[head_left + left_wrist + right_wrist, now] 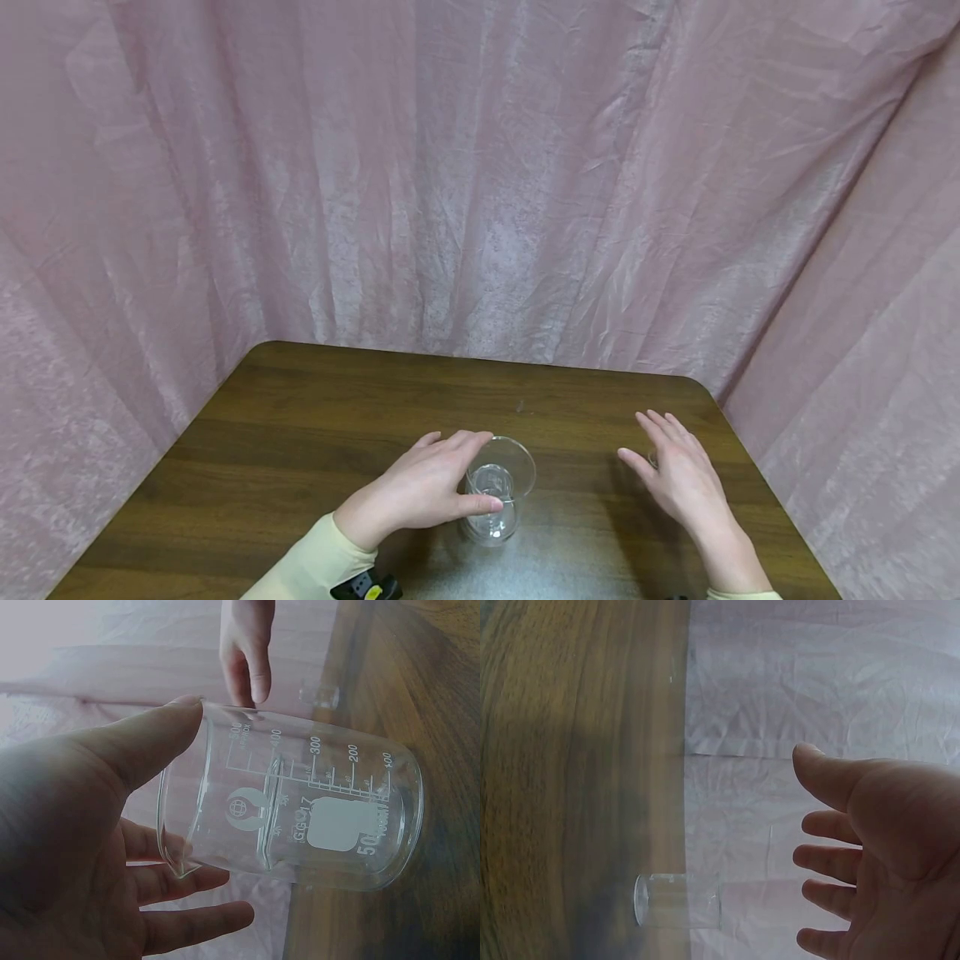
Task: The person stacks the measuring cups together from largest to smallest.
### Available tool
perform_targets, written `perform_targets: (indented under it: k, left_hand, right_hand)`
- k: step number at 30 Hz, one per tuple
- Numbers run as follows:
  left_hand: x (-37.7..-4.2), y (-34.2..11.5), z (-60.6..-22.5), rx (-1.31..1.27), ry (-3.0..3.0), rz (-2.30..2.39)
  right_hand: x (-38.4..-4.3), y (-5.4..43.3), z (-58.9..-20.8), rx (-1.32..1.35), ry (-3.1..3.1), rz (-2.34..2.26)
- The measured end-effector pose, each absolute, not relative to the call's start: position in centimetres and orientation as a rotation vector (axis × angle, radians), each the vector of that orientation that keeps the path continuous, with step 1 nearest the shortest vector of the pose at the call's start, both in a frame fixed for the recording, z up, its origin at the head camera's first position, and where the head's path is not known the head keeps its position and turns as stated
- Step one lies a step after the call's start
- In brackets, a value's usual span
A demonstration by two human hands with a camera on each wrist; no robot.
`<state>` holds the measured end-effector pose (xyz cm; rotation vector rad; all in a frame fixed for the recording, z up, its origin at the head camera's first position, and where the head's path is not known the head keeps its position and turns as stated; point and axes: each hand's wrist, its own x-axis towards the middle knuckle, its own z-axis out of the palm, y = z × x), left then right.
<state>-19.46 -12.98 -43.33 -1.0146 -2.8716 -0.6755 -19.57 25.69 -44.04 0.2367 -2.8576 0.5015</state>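
Observation:
A large clear glass beaker (292,802) with white volume marks stands on the table, a smaller beaker (493,482) nested inside it. My left hand (427,483) is around its upper left side, fingers spread and fairly straight. The thumb lies by the rim; whether it touches the glass I cannot tell. To the right, my right hand (678,479) hovers above the table, its fingers apart and holding nothing. Beyond that hand stands a small clear glass beaker (679,900), mostly hidden behind it in the head view.
The brown wooden table (337,392) has rounded far corners. Pink curtains (480,183) hang behind it and at both sides. A dark device (366,586) sits at my left wrist.

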Motion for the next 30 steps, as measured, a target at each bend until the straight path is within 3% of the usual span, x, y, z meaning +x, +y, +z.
perform_targets:
  k: [30]
  left_hand:
    - [-19.5,-13.0,-43.3,-1.013,-2.880,-0.677]
  right_hand:
    - [-20.6,27.8,-45.4,0.164,-2.946,0.493]
